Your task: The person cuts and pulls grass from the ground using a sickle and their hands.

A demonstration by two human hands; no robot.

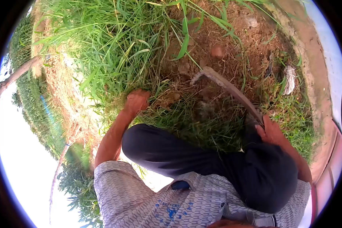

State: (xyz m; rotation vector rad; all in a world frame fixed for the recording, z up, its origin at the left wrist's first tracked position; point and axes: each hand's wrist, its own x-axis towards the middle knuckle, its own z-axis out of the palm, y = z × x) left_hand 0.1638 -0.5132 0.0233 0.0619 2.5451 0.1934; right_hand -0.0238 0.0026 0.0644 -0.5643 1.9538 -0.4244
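Observation:
My right hand (pixel 271 131) is wrapped round the lower end of a sickle (pixel 233 90), close beside my bent knee. The sickle reaches up and to the left over the soil, its hooked tip just above the ground. On the left, my left hand (pixel 137 101) is closed low in the tall green grass (pixel 117 49), gripping stems at their base. Its fingertips are partly hidden among the blades. Between the hands lie cut or flattened grass (pixel 201 123) and dry stalks.
Bare reddish soil (pixel 224 34) with a stone (pixel 217 51) lies ahead. A pale bundle of dry fibres (pixel 290 79) is at the right, near a raised earthen edge (pixel 311 64). A bare branch (pixel 19 74) juts in at the far left.

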